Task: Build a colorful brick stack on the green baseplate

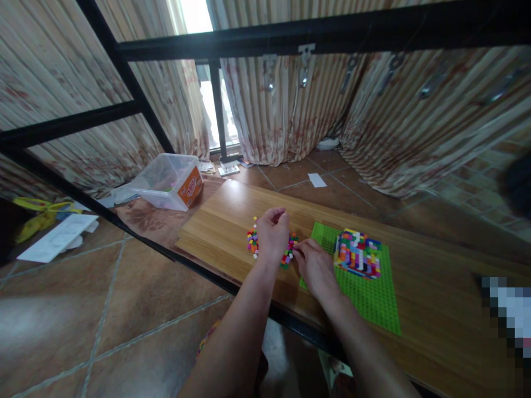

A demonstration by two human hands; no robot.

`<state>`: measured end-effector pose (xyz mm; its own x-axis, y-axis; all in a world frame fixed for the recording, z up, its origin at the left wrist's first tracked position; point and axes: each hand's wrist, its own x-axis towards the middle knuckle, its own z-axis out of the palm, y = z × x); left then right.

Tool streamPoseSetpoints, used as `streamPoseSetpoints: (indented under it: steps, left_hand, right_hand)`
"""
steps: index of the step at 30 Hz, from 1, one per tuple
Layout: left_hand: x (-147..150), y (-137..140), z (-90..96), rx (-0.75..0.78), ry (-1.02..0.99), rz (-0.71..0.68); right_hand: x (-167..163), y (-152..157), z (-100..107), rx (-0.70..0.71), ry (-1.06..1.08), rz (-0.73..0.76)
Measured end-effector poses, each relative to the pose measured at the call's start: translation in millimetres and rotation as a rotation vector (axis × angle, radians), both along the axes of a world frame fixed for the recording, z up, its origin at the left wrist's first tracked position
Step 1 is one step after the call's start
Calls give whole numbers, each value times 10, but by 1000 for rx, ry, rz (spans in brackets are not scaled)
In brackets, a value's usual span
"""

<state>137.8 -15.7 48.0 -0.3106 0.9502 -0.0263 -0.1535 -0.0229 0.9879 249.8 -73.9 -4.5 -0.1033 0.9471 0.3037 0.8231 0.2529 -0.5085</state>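
A loose pile of small multicoloured toy bricks (252,241) lies on the wooden board, partly covered by my left hand (274,232). That hand is held over the pile with its fingers curled in and the thumb close to them; whatever they hold is hidden. At the pile's right edge, my right hand (313,262) has thumb and forefinger pinched together, too small a spot to show what is between them. Just right of it, a green studded baseplate (365,298) carries a block-shaped build of many coloured bricks (359,253).
The wooden board (224,215) has a black metal bar (199,275) along its near edge. A clear plastic box (166,179) with an orange label stands on the floor at the left. Overhead runs a black frame rail (249,41); curtains (265,110) hang behind.
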Motion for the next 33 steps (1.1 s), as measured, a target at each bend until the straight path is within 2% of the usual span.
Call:
streamPoseSetpoints:
  steps: [4,8,11,14,17,20,24,29,33]
  left_hand:
    - [20,-10,-8,9,12,-18]
    - [48,-29,-19,33,30,-46]
    - [85,-46,-26,38,33,-71]
    - [127,-61,-34,30,50,-86]
    - [172,-73,-46,25,57,-105]
    - [222,-80,-68,35,56,-136]
    - [288,-92,-92,26,55,-169]
    - [343,-117,-66,-6,58,-196]
    - [363,-130,-48,-11,38,-219]
  right_hand:
    - [4,-22,93,13,83,-11]
    - [102,-85,351,53,243,-72]
    - [313,-138,516,105,365,-152]
    - [660,-180,573,130,439,-284]
    - [1043,-207,545,113,444,-473]
    - [1322,-209,475,136,419,-579]
    - [1461,-138,331,147,478,-568]
    - [1462,7,145,37,628,-513]
    - [1430,76,105,-22,726,-512]
